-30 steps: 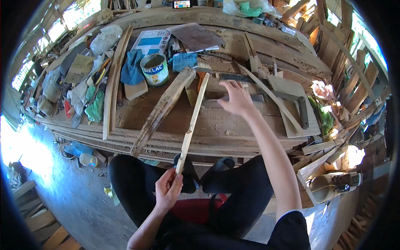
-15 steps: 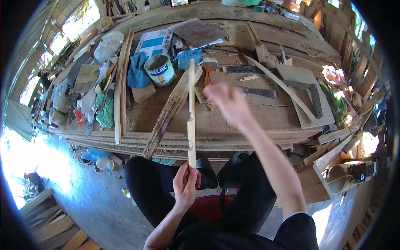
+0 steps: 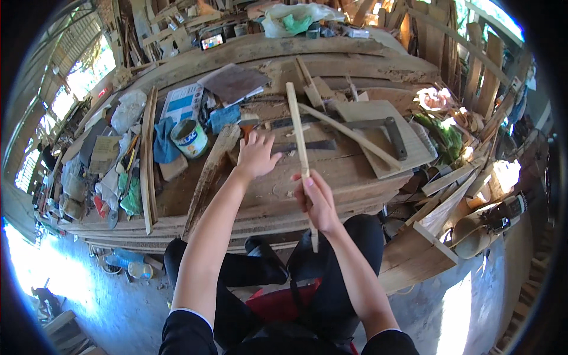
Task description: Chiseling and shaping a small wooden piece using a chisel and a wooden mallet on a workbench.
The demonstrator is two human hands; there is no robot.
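Observation:
A long, narrow wooden strip (image 3: 297, 127) stands nearly upright in front of me, gripped around its lower part by my right hand (image 3: 319, 201). Its lower end pokes out below the fist, above my lap. Over the workbench, my left hand (image 3: 257, 155) has its fingers spread and holds nothing I can see. Just beyond those fingertips lies a brush (image 3: 246, 128) with an orange-brown part, partly covered by the hand. A dark flat blade (image 3: 310, 145) lies right of the left hand and passes behind the strip. Beside the left forearm rests a rough, bark-edged board (image 3: 210, 165).
An open paint-type can (image 3: 190, 139) stands by a blue cloth (image 3: 165, 141). On the right, a metal square (image 3: 393, 137) lies on a flat board (image 3: 370, 115) with a slanting stick (image 3: 355, 137). Bags and tools crowd the left end; a wooden box (image 3: 417, 257) stands at lower right.
The wooden strip has passed from my left hand to my right. My left hand has reached forward over the bench, while the right has drawn back from there. The view has shifted right.

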